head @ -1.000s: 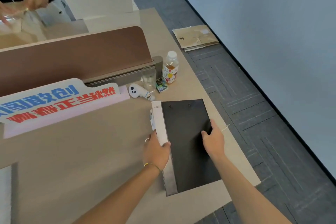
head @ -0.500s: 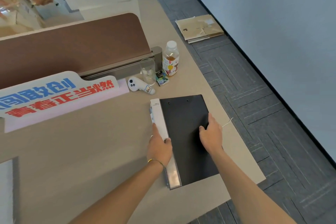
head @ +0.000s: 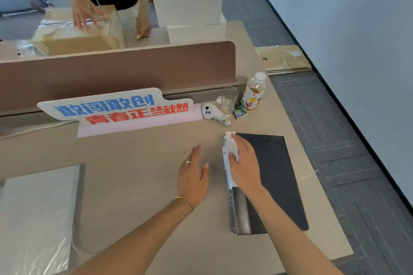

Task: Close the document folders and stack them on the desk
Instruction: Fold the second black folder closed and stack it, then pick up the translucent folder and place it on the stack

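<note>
A closed black document folder with a white and grey spine lies flat near the desk's right edge. My right hand rests palm down on its spine side, fingers curled over the white label. Left of the folder, my left hand hovers flat over the bare desk, fingers apart, holding nothing. At the desk's near left lies an open folder with a shiny clear sleeve, cut off by the frame.
Behind the folder stand a glass, a drink bottle, a white gadget and a small packet. A lettered sign leans on the brown divider. A person handles a box beyond it. Cardboard lies on the floor.
My left hand let go of the folder's spine and moved left over the desk. My right hand shifted from the black cover onto the spine. The view swung left.
</note>
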Demonstrator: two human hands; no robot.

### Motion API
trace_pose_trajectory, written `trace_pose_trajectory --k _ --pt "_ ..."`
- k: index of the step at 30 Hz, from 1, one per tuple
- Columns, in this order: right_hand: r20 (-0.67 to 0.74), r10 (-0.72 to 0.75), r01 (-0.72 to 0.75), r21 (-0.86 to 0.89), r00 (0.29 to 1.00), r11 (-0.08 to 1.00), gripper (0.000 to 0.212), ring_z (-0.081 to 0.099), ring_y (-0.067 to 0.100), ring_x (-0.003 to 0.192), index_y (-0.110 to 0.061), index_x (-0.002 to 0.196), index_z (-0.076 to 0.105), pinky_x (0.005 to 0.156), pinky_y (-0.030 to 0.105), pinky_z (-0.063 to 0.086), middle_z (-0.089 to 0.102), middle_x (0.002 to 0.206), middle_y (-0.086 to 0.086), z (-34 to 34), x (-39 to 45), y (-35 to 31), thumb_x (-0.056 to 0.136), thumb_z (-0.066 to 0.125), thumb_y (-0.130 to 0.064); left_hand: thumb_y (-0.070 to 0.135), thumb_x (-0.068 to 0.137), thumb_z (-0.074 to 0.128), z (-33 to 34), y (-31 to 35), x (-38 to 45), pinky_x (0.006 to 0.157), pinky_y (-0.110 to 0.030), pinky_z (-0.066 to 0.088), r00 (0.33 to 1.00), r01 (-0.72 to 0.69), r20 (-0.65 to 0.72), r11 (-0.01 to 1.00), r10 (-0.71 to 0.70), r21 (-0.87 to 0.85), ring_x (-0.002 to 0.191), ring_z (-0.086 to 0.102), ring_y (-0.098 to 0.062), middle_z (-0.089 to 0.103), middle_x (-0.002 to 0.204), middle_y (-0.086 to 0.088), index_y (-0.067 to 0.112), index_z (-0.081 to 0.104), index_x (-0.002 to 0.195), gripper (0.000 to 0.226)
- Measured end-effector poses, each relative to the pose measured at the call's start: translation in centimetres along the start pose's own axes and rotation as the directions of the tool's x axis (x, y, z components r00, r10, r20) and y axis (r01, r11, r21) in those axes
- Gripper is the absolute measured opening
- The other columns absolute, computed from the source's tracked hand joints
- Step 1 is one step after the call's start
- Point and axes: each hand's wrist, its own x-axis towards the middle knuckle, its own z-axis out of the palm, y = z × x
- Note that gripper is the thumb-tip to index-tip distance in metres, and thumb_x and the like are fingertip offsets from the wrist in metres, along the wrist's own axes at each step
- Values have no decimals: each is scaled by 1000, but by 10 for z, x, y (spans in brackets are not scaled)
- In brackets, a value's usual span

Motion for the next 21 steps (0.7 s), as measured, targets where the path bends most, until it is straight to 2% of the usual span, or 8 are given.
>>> trace_pose_trajectory --k 2,4,6,10,14,18,21 --pt "21 -64 63 41 998 997 56 36 14 144 -25 151 41 117 29 30 44 155 -4 13 -4 -27 99 54 -12 25 98 47 -19 -13 -2 119 -39 32 998 -14 -59 1000 14 2 144 41 -26 41 158 -7 18 29 156 61" --pt "60 -134 131 64 989 989 57 36 14 144 -25 151 42 119 32 31 44 155 -4 32 -8 -54 97 53 -10 26 97 47 -41 -28 -6 118 -43 33 992 3 -122 1000 -5 -11 144 39 -26 41 157 -7 19 30 155 61" --pt "91 -193 188 68 977 980 57 38 13 142 -24 150 42 119 36 32 45 153 -3 53 -13 -82 96 52 -10 28 96 46 -67 -47 -13 117 -42 34 983 40 -179 998 -47 -43 143 39 -25 40 157 -5 21 30 154 61" --pt "150 -287 284 39 946 958 57 41 17 140 -21 149 46 118 28 29 49 152 0 99 -29 -140 94 54 -9 32 94 44 -123 -92 -30 115 -43 37 953 102 -275 990 -126 -100 140 43 -27 42 155 -5 23 32 153 61" --pt "242 -351 353 36 905 935 58 42 17 140 -20 149 47 118 26 29 50 152 -1 150 -50 -191 93 56 -7 39 93 40 -178 -138 -53 112 -46 41 918 186 -324 971 -226 -150 140 44 -27 37 158 -3 31 26 154 63" --pt "331 -380 389 39 864 920 59 43 18 140 -19 149 48 117 23 27 51 151 0 204 -77 -233 92 57 -6 27 96 49 -228 -190 -83 117 -42 35 886 233 -375 961 -272 -148 143 38 -25 37 159 -1 29 27 155 64" --pt "377 -398 411 51 836 910 60 46 19 139 -17 148 49 117 23 27 51 151 2 243 -96 -262 90 57 -4 29 98 48 -258 -231 -108 118 -38 33 848 296 -409 941 -338 -164 141 39 -24 39 157 1 30 26 156 62"
